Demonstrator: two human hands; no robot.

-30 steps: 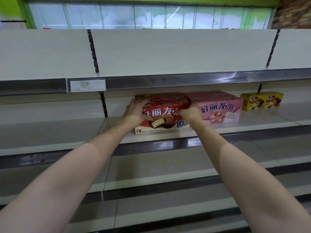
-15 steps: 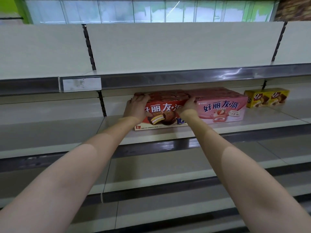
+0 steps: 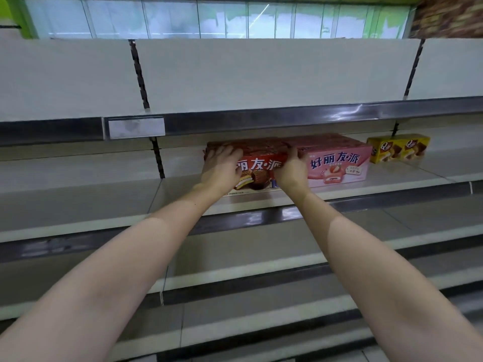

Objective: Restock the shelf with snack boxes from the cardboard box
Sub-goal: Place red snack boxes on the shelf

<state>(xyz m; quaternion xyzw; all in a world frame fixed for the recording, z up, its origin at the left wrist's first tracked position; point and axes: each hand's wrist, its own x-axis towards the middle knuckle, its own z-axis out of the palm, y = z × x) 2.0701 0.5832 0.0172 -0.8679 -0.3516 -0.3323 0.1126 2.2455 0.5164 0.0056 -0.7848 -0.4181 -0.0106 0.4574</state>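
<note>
- The red box [image 3: 261,167] stands on the second shelf [image 3: 183,197] from the top, its printed front facing near, between the two hands.
- The left hand [image 3: 222,169] lies on the box's left end, palm on the front face and fingers curled over the top left corner, gripping it.
- The right hand [image 3: 292,171] holds the box's right end, fingers hooked over the top edge at the seam where this box meets the pink box [image 3: 339,165].
- The red box touches the pink box on its right; their fronts sit roughly in line, a little back from the shelf's front lip.
- More red and pink box tops show behind these two, running toward the back panel; how many rows I cannot tell.
- Further right, apart from the pink box, two yellow boxes [image 3: 398,151] stand side by side, set deeper on the shelf.
- Left of the red box the shelf surface runs bare past the slotted upright [image 3: 158,160].
- The shelf above hangs low over the boxes; its metal front rail [image 3: 287,118] carries a blank white label holder [image 3: 136,128] on the left.
- Below, further shelves step out toward the viewer, each with a dark front rail, under both forearms.
</note>
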